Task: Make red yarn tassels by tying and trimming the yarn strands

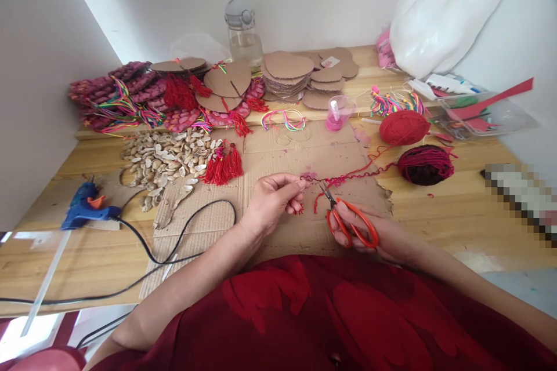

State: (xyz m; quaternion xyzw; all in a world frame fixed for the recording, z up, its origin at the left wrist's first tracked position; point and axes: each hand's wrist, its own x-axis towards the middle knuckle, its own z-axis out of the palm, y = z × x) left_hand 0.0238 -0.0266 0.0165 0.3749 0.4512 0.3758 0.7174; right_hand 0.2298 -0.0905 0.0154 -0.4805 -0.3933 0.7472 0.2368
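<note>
Maroon garment (313, 324), brighter red patches (265, 290)

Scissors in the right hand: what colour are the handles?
The handles are orange, best seen in the head view.

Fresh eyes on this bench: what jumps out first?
Probably the orange-handled metal scissors in the right hand, front centre, blades close to the thin dark-red yarn strand pinched in the left hand. Next, on the right, the round red yarn ball and, just nearer, the dark-and-magenta yarn ball. Then, at left, the heap of pale tan peanut shells, with a blue plastic glue gun nearer the front-left.
</note>
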